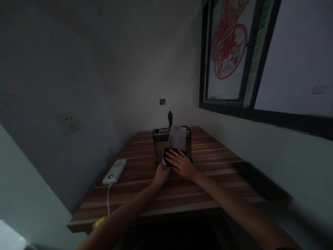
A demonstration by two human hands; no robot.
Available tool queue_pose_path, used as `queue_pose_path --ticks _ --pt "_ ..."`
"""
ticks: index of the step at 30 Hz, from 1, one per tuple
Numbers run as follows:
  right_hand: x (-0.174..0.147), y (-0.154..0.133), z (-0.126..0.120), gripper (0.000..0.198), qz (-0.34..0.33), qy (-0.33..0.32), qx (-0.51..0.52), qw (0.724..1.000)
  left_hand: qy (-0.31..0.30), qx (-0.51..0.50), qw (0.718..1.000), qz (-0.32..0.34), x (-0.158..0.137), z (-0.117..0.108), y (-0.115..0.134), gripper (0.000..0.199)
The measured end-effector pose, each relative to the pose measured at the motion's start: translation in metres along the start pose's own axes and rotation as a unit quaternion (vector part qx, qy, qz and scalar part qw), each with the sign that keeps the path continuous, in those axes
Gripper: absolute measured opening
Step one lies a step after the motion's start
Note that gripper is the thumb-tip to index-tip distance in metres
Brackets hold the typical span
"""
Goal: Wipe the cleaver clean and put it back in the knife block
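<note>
My left hand (161,174) is closed on the lower left side of a dark, flattish object (166,153) with a pale edge; dim light hides what kind it is. Across its top lies my right hand (184,166), palm down with the fingers spread. A white sheet (177,137) rises just behind the object, and its lower end is hidden. Close behind both hands stands a black-framed box-like device (159,133) with a dark upright handle (170,117). The device's lower front is partly covered by the object and my hands.
On the wood-grain table (140,194), a white power bank (116,172) with a white cable (108,201) lies at the left. A black flat item (260,180) lies by the right wall. Something yellow (99,222) shows near my left forearm. A framed picture (229,52) hangs at right.
</note>
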State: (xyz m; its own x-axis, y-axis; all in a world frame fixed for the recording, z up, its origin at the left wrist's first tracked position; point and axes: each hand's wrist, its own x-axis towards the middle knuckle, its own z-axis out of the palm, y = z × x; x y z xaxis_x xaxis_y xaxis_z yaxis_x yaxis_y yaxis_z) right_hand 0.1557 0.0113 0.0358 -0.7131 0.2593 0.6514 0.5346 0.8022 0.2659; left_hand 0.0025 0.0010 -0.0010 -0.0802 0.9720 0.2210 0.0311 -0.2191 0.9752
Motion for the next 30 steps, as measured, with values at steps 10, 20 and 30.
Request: queue_pose_path --ticks 10,20,30 --pt "0.007 0.024 -0.004 0.046 0.016 0.02 -0.01 1.0 -0.002 0.071 0.997 0.04 0.003 -0.001 -0.003 0.021" --pt "0.037 0.054 -0.02 0.044 0.067 0.068 -0.012 0.995 0.009 0.063 0.998 0.018 -0.002 0.002 0.003 0.023" --pt "0.06 0.074 -0.032 0.045 0.101 0.097 0.001 0.99 0.002 0.044 0.999 0.009 -0.001 0.004 0.001 0.025"
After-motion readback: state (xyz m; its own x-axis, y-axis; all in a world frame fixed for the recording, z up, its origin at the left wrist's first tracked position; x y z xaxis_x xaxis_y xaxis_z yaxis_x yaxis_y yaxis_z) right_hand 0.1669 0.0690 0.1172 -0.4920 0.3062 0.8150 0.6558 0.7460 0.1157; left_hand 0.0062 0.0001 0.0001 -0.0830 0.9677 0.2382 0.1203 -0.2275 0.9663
